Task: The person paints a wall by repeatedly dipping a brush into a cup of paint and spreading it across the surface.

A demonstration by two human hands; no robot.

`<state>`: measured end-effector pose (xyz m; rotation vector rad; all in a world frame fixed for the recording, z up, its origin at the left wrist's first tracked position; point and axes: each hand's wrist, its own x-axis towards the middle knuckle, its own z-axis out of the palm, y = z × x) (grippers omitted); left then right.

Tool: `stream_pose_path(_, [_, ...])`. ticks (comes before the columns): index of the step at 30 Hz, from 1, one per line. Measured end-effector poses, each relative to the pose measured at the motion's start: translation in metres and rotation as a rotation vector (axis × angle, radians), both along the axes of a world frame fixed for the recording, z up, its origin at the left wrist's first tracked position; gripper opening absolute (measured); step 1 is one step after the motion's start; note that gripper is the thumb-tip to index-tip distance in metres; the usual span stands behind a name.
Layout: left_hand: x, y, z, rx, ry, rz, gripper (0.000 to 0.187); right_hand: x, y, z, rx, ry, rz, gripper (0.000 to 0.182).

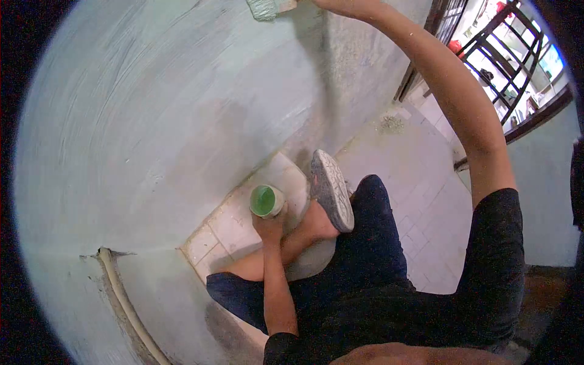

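Observation:
My left hand [269,224] is wrapped round a cup of green paint [266,201], its mouth facing up toward me. At the top edge of the view, my right hand [340,5] is partly cut off, with its fingers closed on a paintbrush [263,9]. Pale green paint coats the wide bristles, which lie at the wall [182,109]. Streaks of wet-looking paint run across that wall, with greyer patches lower down.
A tiled ledge [226,224] runs along the wall's foot beside my bent leg and shoe [331,191]. A beige pipe [125,301] is set in the wall at lower left. Beyond the doorway stands a dark ladder-like frame [502,61]. Debris [391,125] lies on the floor.

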<state>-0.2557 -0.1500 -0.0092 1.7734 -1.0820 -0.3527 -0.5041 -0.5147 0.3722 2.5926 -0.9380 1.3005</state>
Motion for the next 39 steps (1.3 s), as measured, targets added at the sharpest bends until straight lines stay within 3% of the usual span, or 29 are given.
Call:
stream_pose_path(17, [0.008, -0.002, -0.026, 0.055, -0.042, 0.027, 0.083, -0.114, -0.078, 0.003, 0.072, 0.036, -0.374, 0.046])
stream_pose_path(22, [0.004, -0.002, -0.022, -0.016, 0.154, 0.002, 0.084, -0.142, -0.091, 0.003, 0.123, 0.028, -0.515, 0.047])
stream_pose_path(28, [0.004, -0.003, -0.021, 0.009, 0.055, 0.026, 0.083, -0.172, -0.093, -0.003, 0.073, 0.080, -0.624, 0.048])
stream_pose_path(30, [0.002, -0.003, -0.017, 0.003, 0.079, 0.028, 0.084, -0.174, -0.086, -0.001, 0.417, 0.075, -0.559, 0.042])
stream_pose_path(31, [0.001, -0.002, -0.013, 0.006, 0.098, 0.021, 0.084, -0.171, -0.083, -0.004, 0.414, 0.079, -0.559, 0.042])
stream_pose_path(33, [0.002, -0.002, -0.007, -0.006, 0.062, 0.014, 0.084, -0.165, -0.076, -0.011, 0.654, -0.277, -0.460, 0.033])
stream_pose_path(37, [0.001, -0.002, 0.002, -0.056, 0.044, 0.008, 0.082, -0.143, -0.099, -0.008, 0.769, -0.048, -0.666, 0.024])
stream_pose_path(39, [0.008, -0.001, -0.018, -0.054, 0.046, 0.010, 0.081, -0.134, -0.144, -0.035, 0.954, -1.034, -0.070, 0.024])
